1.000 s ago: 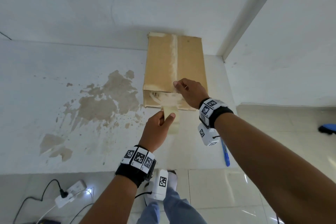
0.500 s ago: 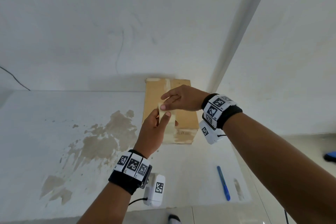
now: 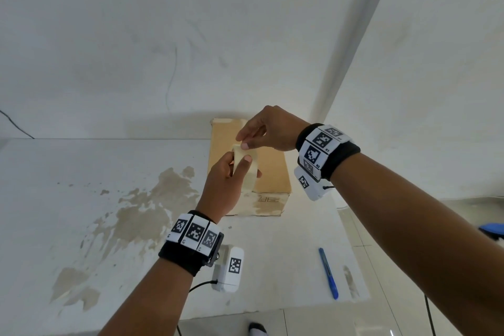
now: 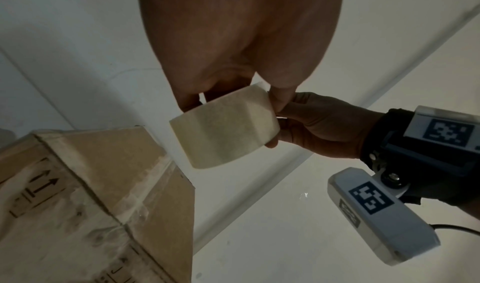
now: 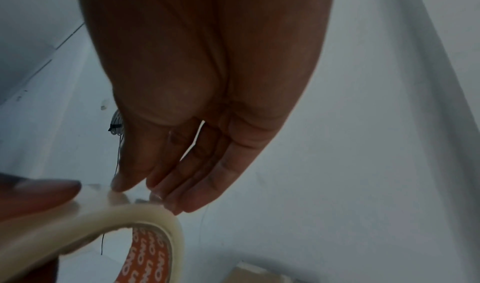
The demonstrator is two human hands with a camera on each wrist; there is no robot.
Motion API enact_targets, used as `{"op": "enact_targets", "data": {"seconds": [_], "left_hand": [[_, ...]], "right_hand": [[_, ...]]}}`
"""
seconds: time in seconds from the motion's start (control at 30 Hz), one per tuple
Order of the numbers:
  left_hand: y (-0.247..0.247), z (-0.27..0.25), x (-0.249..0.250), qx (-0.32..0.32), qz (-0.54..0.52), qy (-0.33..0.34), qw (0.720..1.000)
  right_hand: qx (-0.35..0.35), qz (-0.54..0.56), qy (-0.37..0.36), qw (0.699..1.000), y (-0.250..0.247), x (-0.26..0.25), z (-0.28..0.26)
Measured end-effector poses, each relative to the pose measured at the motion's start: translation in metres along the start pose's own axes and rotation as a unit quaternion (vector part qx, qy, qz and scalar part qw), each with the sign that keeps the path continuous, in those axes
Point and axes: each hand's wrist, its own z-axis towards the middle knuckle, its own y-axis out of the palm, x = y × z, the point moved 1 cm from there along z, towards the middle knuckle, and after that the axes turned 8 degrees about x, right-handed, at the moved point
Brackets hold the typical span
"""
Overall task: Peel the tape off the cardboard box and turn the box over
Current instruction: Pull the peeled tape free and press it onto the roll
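In the head view, a roll of tape is held up in the air by the left hand, its fingers curled round the roll, above the near end of the cardboard box. The top of the roll is pinched by thumb and forefinger of the right hand. The box lies flat on the stained white surface, its far end against the wall; a blue pen lies well apart, near the surface's front edge.

In the left wrist view, the roll is seen gripped at its right side by both hands, with the box below. Pale tape residue is seen along the box's seam and edges; whether any strip is still stuck there cannot be told.

In the right wrist view, the right fingertips are pressed together on the roll's outer layer, and an orange printed core shows inside.

The box is judged not yet turned over. A sticky loose end could cling to the fingers or fold onto itself, and since neither hand is on the box, it could be dragged if any strip is still attached.
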Motion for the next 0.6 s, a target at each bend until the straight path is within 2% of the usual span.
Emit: {"op": "enact_targets", "data": {"seconds": [0.2,0.47,0.6], "left_hand": [[0.009,0.0,-0.017,-0.008,0.018,0.0,1.0],[0.02,-0.001,-0.032,0.017,0.003,0.004,1.0],[0.023,0.005,-0.038,0.032,0.017,-0.023,0.999]], "right_hand": [[0.018,-0.054,0.001,0.998,0.011,0.011,0.002],[-0.033,-0.104,0.017,0.994,0.021,0.016,0.006],[-0.043,-0.107,0.017,0.993,0.022,0.012,0.01]]}}
